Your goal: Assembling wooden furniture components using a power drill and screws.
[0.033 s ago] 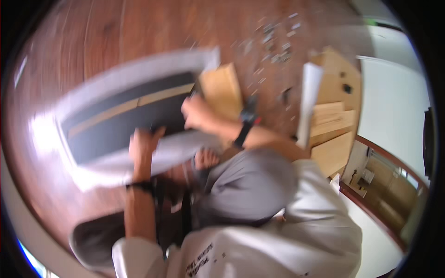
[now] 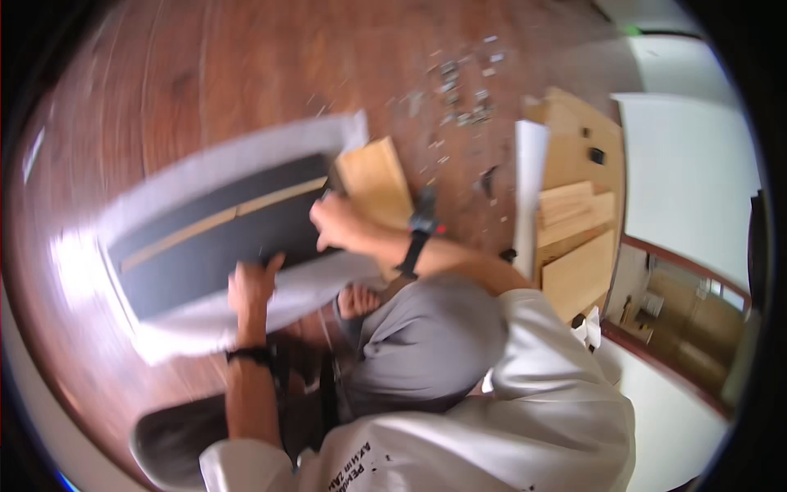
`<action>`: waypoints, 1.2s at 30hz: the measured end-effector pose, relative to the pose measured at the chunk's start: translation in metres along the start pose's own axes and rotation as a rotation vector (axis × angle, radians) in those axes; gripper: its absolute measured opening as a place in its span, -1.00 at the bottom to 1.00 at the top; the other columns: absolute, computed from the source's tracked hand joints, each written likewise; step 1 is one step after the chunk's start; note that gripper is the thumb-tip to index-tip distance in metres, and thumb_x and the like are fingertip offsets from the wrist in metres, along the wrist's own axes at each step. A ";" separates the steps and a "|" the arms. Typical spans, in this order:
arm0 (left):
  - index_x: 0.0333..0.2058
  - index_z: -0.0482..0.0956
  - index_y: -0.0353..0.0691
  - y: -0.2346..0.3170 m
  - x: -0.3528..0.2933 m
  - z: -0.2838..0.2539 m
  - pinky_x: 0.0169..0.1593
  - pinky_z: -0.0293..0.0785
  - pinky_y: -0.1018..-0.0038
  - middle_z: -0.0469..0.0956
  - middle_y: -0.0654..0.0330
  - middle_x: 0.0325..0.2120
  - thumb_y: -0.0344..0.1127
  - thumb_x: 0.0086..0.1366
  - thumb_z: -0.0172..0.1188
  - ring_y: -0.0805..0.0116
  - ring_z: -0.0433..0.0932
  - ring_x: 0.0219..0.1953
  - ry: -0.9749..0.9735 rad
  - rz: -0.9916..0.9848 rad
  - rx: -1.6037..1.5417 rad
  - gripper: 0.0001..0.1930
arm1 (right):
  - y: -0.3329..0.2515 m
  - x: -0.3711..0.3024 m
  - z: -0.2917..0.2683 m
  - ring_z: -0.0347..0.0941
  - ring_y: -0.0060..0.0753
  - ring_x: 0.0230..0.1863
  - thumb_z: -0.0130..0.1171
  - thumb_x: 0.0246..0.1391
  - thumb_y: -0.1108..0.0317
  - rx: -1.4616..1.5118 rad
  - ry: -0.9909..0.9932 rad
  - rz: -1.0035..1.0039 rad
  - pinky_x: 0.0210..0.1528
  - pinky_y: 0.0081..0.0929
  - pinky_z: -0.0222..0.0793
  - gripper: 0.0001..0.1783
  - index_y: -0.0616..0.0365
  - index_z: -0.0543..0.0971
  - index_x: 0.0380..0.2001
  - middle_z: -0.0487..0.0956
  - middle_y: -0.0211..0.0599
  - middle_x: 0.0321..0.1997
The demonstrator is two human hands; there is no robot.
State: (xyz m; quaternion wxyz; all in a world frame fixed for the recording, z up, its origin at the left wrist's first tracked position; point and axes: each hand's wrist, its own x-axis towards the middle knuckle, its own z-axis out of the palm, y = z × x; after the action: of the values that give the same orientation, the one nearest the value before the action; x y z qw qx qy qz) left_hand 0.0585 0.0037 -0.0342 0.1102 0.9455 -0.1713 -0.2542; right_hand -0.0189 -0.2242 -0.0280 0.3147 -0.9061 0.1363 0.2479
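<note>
The dark panel (image 2: 188,275) lies on white wrapping (image 2: 234,164) on the floor (image 2: 254,66) — left hand (image 2: 251,287) at its near edge, right hand (image 2: 340,224) by its right end (blurred; I cannot tell whether the fingers grip). An uneven push could skid it into the wooden board (image 2: 379,175).

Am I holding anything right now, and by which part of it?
A firm hold can't be told through the blur: your left hand is at the dark panel's near long edge, your right hand by its right end.
</note>
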 end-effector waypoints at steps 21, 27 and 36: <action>-0.64 0.60 -0.49 0.019 0.016 -0.029 -0.65 0.50 0.45 0.54 0.08 -0.76 -0.26 0.07 0.39 0.35 0.53 -0.76 -0.409 -0.292 -0.433 -0.66 | 0.370 -0.017 -0.239 0.52 0.07 -0.11 0.11 0.13 0.19 0.103 1.081 0.682 -0.03 -0.11 0.42 -0.77 -0.10 0.64 -0.17 0.60 -0.03 -0.22; -0.66 0.58 -0.52 0.016 0.011 -0.030 -0.67 0.50 0.47 0.53 0.06 -0.76 -0.32 0.04 0.38 0.33 0.52 -0.77 -0.387 -0.386 -0.511 -0.68 | 0.400 0.026 -0.249 0.48 0.10 -0.07 0.26 0.02 0.22 -0.057 1.146 0.626 0.00 -0.14 0.40 -0.75 0.00 0.64 -0.21 0.57 0.01 -0.14; -0.70 0.58 -0.42 0.067 0.018 -0.050 -0.55 0.47 0.43 0.51 0.14 -0.81 -0.07 0.12 0.33 0.36 0.53 -0.74 -0.410 -0.198 -0.030 -0.54 | 0.314 0.002 -0.217 0.59 -0.32 -0.13 0.30 0.01 0.19 0.367 1.073 0.492 -0.10 -0.40 0.47 -0.66 0.11 0.62 -0.17 0.66 -0.23 -0.21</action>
State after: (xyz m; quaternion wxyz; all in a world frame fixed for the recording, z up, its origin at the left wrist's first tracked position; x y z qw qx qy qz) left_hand 0.0807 -0.0579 0.0199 0.0615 0.8845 -0.0928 -0.4530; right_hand -0.0646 -0.6035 -0.0398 0.2865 -0.7777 0.5208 -0.2046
